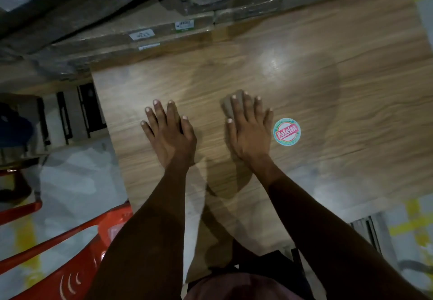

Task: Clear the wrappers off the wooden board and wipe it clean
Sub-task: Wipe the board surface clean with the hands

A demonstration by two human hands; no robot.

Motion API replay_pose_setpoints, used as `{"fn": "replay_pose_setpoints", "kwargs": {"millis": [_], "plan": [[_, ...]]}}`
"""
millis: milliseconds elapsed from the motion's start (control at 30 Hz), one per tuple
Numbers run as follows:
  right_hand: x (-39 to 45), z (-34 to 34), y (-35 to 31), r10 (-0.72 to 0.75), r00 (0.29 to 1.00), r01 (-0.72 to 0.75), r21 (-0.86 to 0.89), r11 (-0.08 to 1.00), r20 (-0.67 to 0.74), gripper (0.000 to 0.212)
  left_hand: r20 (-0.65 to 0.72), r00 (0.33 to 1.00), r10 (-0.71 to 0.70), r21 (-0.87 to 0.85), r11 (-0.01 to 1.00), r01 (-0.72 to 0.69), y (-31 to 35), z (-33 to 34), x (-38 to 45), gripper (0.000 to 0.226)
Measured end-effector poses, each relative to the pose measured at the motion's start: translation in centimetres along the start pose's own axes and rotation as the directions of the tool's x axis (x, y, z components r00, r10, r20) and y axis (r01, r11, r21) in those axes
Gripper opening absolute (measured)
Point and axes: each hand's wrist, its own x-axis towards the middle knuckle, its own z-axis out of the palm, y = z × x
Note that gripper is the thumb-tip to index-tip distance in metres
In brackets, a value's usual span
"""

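Head view, one entry. Wooden board [304, 89]: large, laid flat, glossy, with no loose wrappers visible on it.

Left hand [169, 133]: fingers straight and spread, palm flat on the board, grasping nothing.

Right hand [248, 133]: fingers straight, pressing a small grey-brown cloth [230, 105] flat to the surface; only the cloth's far corner shows beyond the fingertips.

Step in hand, as judged: wiping. Done well, it calls for even palm pressure, overlapping strokes along the grain, the left hand bracing the board, and the cloth reaching the edges.

Round sticker [286, 132]: just beside the right hand, red banner on white with a teal rim, reading roughly "Patelsa".

Wrapped cartons [164, 25]: beyond the far edge, white labels too blurred to read.
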Motion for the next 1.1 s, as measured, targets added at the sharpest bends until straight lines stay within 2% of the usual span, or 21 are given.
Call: {"fn": "replay_pose_setpoints", "kwargs": {"millis": [67, 100, 133, 233, 300, 433, 500, 533, 667, 700, 733, 833, 900, 933, 1000, 1067, 1100], "plan": [[-0.7, -0.1, 0.4, 0.169, 0.985, -0.168, 0.029, 0.985, -0.039, 0.063, -0.011, 1.0, 0.003, 0.006, 1.0, -0.003, 0.0, 0.0, 0.0, 0.056], [-1.3, 0.1, -0.2, 0.204, 0.978, -0.203, 0.03, 0.979, -0.043, 0.063, -0.013, 1.0, 0.005, 0.014, 1.0, -0.005, 0.1, 0.0, 0.0, 0.056], [-2.0, 0.2, -0.8, 0.192, 0.981, -0.191, 0.024, 0.981, -0.033, 0.064, -0.01, 1.0, 0.006, 0.021, 1.0, -0.006, 0.1, 0.0, 0.0, 0.056], [-3.7, 0.3, -1.5, -0.002, 1.0, 0.002, 0.007, 1.0, 0.003, 0.065, 0.001, 1.0, -0.002, 0.024, 1.0, 0.002, 0.2, -0.2, 0.0, 0.057], [-3.9, 0.1, -0.4, -0.027, 1.0, 0.027, 0.01, 1.0, 0.001, 0.062, -0.01, 1.0, -0.001, 0.017, 1.0, 0.001, 0.3, -0.2, 0.0, 0.056], [-3.4, 0.2, 0.9, 0.26, 0.965, -0.258, 0.032, 0.966, -0.047, 0.059, -0.024, 1.0, 0.007, 0.004, 1.0, -0.007, 0.2, -0.1, -0.2, 0.056], [-3.5, 0.4, -0.1, 0.331, 0.942, -0.329, 0.053, 0.943, -0.05, 0.06, -0.041, 0.999, 0.01, -0.012, 1.0, -0.011, 0.1, 0.0, -0.2, 0.055], [-3.9, 0.4, -0.8, 0.309, 0.95, -0.308, 0.044, 0.95, -0.033, 0.061, -0.045, 0.999, 0.01, -0.021, 1.0, -0.011, 0.1, 0.0, -0.2, 0.055], [-5.8, 0.3, -0.6, 0.033, 0.999, -0.034, 0.002, 0.999, 0.026, 0.061, -0.055, 0.998, 0.016, -0.037, 0.999, -0.018, 0.1, 0.1, -0.3, 0.055], [-5.9, 0.1, 0.2, 0.016, 1.0, -0.016, 0.001, 1.0, 0.024, 0.061, -0.055, 0.998, 0.014, -0.044, 0.999, -0.016, 0.1, 0.2, -0.3, 0.056], [-5.8, 0.0, 1.0, 0.044, 0.999, -0.044, 0.0, 0.999, 0.008, 0.061, -0.056, 0.998, 0.012, -0.048, 0.999, -0.015, 0.1, 0.2, -0.3, 0.056], [-5.5, -0.3, 2.4, 0.27, 0.963, -0.269, 0.035, 0.963, -0.03, 0.06, -0.057, 0.998, 0.012, -0.049, 0.999, -0.015, 0.0, 0.3, -0.3, 0.055], [-5.8, 0.0, 1.6, 0.337, 0.941, -0.336, 0.05, 0.941, -0.027, 0.061, -0.057, 0.998, 0.016, -0.046, 0.999, -0.018, 0.0, 0.3, -0.2, 0.055], [-6.2, 0.1, 0.9, 0.32, 0.947, -0.319, 0.038, 0.947, -0.014, 0.062, -0.058, 0.998, 0.018, -0.046, 0.999, -0.021, 0.0, 0.2, -0.2, 0.055], [-7.5, 0.4, -0.4, 0.197, 0.98, -0.197, 0.015, 0.98, 0.017, 0.063, -0.058, 0.998, 0.02, -0.053, 0.998, -0.023, 0.0, 0.2, -0.3, 0.055], [-9.0, 0.3, -0.1, 0.065, 0.997, -0.065, 0.001, 0.998, 0.031, 0.063, -0.049, 0.999, 0.016, -0.059, 0.998, -0.019, 0.0, 0.1, -0.4, 0.055], [-9.4, 0.3, 0.7, 0.044, 0.999, -0.044, -0.002, 0.999, 0.021, 0.062, -0.051, 0.999, 0.013, -0.058, 0.998, -0.016, 0.0, 0.2, -0.4, 0.055]]}}
